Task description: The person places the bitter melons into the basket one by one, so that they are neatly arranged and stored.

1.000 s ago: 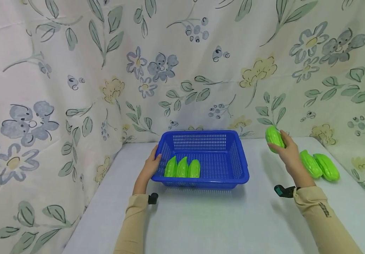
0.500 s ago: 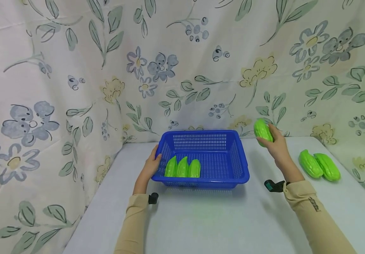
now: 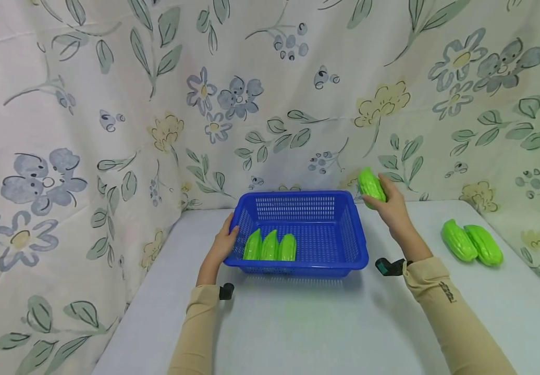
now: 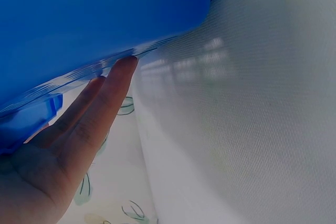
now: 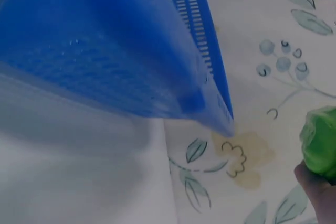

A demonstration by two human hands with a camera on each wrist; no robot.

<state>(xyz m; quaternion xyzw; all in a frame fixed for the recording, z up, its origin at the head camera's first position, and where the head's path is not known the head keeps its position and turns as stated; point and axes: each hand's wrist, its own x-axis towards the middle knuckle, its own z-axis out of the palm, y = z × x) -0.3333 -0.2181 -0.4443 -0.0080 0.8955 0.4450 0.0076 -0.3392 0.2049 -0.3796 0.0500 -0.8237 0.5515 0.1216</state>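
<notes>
A bright green, ribbed bitter melon (image 3: 371, 186) is gripped in my right hand (image 3: 394, 208), raised above the table just off the basket's right rim. The right wrist view shows this bitter melon (image 5: 321, 141) at its right edge, with a thumb (image 5: 315, 184) against it. My left hand (image 3: 223, 242) holds the left side of the blue plastic basket (image 3: 293, 265), thumb over the rim. From the left wrist, the fingers (image 4: 94, 121) reach along the basket's outside and underside. Inside the basket, three bitter melons (image 3: 270, 247) stand side by side at the front left.
Two more bitter melons (image 3: 471, 244) lie together on the white table (image 3: 298, 328), to the right of my right forearm. Behind the table hangs a floral cloth (image 3: 260, 104), close to the basket's back rim. More cloth covers the left side.
My right hand has carried the bitter melon leftward and slightly up, toward the basket, away from the two on the table. The left hand and the basket have stayed in place.
</notes>
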